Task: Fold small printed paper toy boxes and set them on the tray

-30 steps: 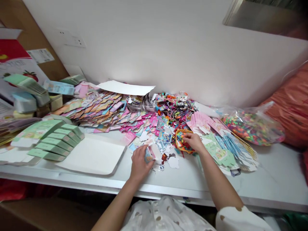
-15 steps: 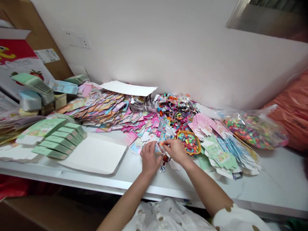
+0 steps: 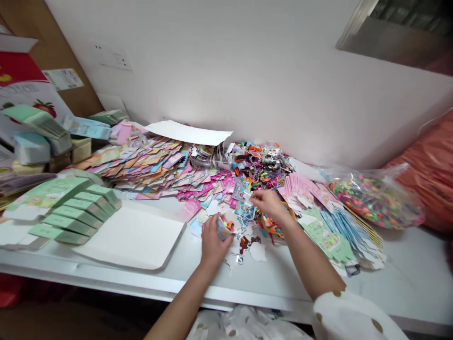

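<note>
My left hand (image 3: 212, 241) is closed around a small open-topped paper box (image 3: 222, 232). Orange and yellow bits (image 3: 229, 225) show inside it. Farther right and a little higher, my right hand (image 3: 267, 204) has its fingertips pinched together at a pale, shiny scrap over the card pile; what it is stays unclear. My right wrist partly covers an orange-yellow basket (image 3: 292, 211) of small colourful pieces. Between the hands and just in front of them lie flat die-cut stickers (image 3: 244, 243), some brown and some white, plus blue printed packets (image 3: 244, 209).
Behind are a long heap of printed cards (image 3: 141, 163) and a tangle of colourful trinkets (image 3: 262, 163). Left are a white tray (image 3: 134, 236) and green boxes (image 3: 71, 215). Right are folded green cartons (image 3: 327, 236) and a clear bag of bright pieces (image 3: 375, 196).
My right hand has moved away from the box, up and right to the card pile. My left hand keeps the box, whose colourful contents now show. The view has shifted slightly.
</note>
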A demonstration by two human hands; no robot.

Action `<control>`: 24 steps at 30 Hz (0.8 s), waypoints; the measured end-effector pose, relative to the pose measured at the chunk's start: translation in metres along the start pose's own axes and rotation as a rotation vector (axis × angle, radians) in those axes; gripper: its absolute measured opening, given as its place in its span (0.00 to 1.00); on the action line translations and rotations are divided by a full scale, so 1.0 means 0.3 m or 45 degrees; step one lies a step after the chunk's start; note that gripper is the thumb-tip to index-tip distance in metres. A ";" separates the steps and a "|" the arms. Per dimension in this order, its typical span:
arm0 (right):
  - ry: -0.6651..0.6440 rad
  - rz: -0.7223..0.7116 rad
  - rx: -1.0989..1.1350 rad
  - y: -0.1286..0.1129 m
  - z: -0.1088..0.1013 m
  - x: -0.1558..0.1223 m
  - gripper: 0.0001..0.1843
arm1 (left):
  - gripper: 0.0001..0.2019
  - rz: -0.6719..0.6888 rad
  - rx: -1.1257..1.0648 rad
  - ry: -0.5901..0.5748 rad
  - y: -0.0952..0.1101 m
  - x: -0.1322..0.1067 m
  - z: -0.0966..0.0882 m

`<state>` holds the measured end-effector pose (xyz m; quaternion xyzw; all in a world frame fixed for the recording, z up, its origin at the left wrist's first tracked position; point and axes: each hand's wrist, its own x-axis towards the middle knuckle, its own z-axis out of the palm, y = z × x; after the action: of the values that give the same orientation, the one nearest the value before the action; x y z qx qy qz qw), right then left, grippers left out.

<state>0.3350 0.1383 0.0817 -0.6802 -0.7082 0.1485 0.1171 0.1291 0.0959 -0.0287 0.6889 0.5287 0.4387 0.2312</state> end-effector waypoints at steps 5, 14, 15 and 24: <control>0.197 0.287 -0.544 0.202 -0.050 0.218 0.18 | 0.34 -0.154 -0.151 -0.011 -0.012 0.018 -0.035; -0.049 0.175 -0.554 0.319 -0.022 0.303 0.10 | 0.33 -0.317 -0.498 -0.105 -0.047 0.026 -0.062; -0.038 0.172 -0.540 0.326 -0.032 0.300 0.09 | 0.33 -0.322 -0.507 -0.109 -0.047 0.030 -0.062; 0.320 0.138 0.012 0.353 -0.159 0.309 0.17 | 0.35 -0.281 -0.306 -0.029 -0.024 0.044 -0.064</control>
<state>0.4467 0.2366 0.0836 -0.7302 -0.6494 0.0718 0.1998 0.1097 0.1078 -0.0199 0.5990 0.5423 0.4628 0.3647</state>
